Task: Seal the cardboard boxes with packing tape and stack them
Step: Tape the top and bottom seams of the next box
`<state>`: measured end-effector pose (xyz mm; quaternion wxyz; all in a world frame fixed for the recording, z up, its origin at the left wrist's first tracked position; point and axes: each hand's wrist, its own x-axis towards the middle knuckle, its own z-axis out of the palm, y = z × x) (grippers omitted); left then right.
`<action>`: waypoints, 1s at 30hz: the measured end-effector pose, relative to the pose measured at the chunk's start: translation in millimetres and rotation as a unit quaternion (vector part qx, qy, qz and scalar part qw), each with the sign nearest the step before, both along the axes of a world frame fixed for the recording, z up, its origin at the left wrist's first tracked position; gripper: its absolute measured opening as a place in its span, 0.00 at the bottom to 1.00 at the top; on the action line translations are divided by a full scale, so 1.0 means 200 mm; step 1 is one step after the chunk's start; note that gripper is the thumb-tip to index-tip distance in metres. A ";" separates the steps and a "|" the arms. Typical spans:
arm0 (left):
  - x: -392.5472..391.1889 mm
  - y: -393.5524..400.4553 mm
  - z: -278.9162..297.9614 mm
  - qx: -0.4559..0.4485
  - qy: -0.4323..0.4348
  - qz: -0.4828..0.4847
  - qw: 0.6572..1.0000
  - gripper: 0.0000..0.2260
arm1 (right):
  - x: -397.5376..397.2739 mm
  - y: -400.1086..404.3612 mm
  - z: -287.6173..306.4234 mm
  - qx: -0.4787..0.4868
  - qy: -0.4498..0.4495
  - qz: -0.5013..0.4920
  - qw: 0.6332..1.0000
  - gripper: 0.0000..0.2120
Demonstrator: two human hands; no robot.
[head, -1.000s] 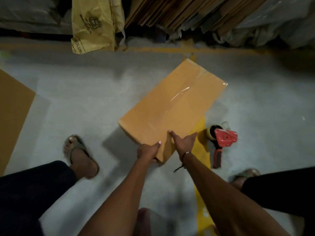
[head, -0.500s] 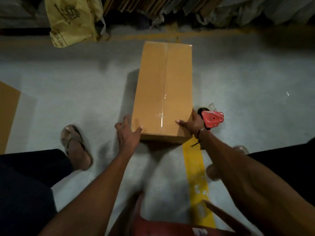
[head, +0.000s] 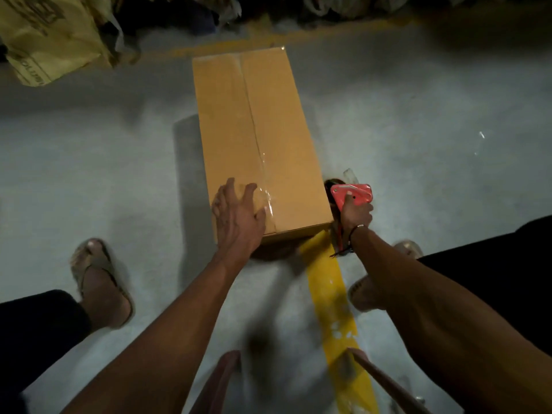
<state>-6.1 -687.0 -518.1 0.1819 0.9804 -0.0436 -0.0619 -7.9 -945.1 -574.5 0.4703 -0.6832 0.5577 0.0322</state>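
1. i see the cardboard box (head: 257, 138) lying lengthwise on the grey concrete floor (head: 104, 174), its long axis running away from me, clear tape along the centre seam.
2. my left hand (head: 237, 216) rests flat on the near left corner of the box top, fingers spread and straight, pressing down, curled round nothing.
3. my right hand (head: 357, 215) is just beside the box's near right corner, fingers curled tight round the handle of the red tape dispenser (head: 351, 195), which sits low by the floor.
4. a yellow floor stripe (head: 328, 282) runs from under the box toward me.
5. a sandalled foot (head: 100, 282) stands to the left; a yellow printed bag (head: 50, 37) lies at far left.
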 end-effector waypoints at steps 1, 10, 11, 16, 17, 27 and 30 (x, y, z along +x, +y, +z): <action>0.02 -0.04 -0.02 -0.003 -0.006 -0.031 0.999 0.24 | -0.02 -0.03 -0.05 0.008 0.029 -0.018 0.999 0.38; -0.02 -0.26 -0.25 0.051 -0.031 -0.070 0.996 0.23 | 0.00 -0.28 -0.80 0.119 0.110 -0.002 0.987 0.62; -0.02 -0.26 -0.25 0.052 -0.033 -0.070 0.996 0.24 | 0.01 -0.26 -0.82 0.121 0.112 -0.006 0.986 0.63; -0.02 -0.27 -0.24 0.053 -0.013 -0.073 0.996 0.24 | 0.04 -0.06 -0.49 0.075 0.130 -0.041 0.988 0.55; -0.01 -0.26 -0.22 0.051 -0.005 -0.079 0.996 0.24 | 0.04 -0.07 -0.46 0.069 0.137 -0.036 0.987 0.53; 0.10 -0.03 0.20 -0.020 0.113 -0.154 0.981 0.18 | -0.07 -0.18 0.48 -0.090 0.056 0.197 0.975 0.46; 0.02 0.10 0.42 -0.031 0.089 -0.137 0.986 0.13 | -0.10 -0.14 0.81 -0.094 0.009 0.268 0.959 0.47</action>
